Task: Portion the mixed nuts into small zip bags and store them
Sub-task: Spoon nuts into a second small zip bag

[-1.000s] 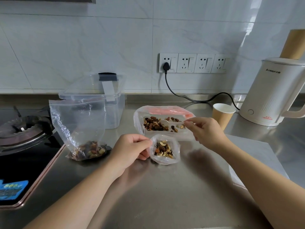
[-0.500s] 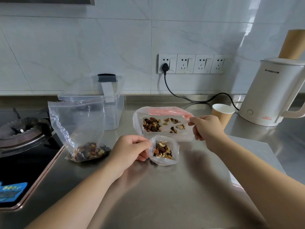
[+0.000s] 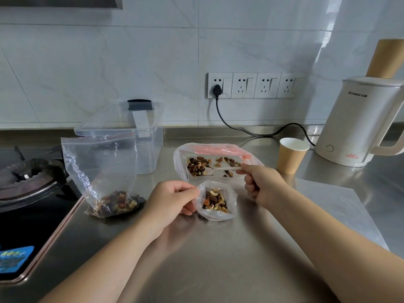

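At the far left a gas burner (image 3: 28, 178) sits beside the steel counter (image 3: 218, 259). Next comes a large zip bag (image 3: 102, 178) standing slumped with nuts and dried fruit pooled at its bottom, and behind it a clear lidded container (image 3: 135, 136). The left hand (image 3: 172, 199) pinches the rim of the small zip bag (image 3: 216, 201), holding its mouth open; a portion of mixed nuts already lies inside. Just behind that bag is a tray of mixed nuts (image 3: 209, 166) inside a clear bag with a pink strip. The right hand (image 3: 262, 184) grips the handle of a white spoon (image 3: 218, 169), whose bowl rests among the nuts in the tray. Further right stand a paper cup (image 3: 291, 155) and a white kettle (image 3: 358, 123).

The step in hand looks like scooping another spoonful. To do it well, load the spoon modestly, keep it level across the short gap, and tip it well inside the opening the left hand keeps wide, so nothing lands on the counter or fouls the seal.

The thin plastic makes the small bag's zip edge hard to trace, the spoon's load cannot be told, and the kettle's handle is cut off at the right edge
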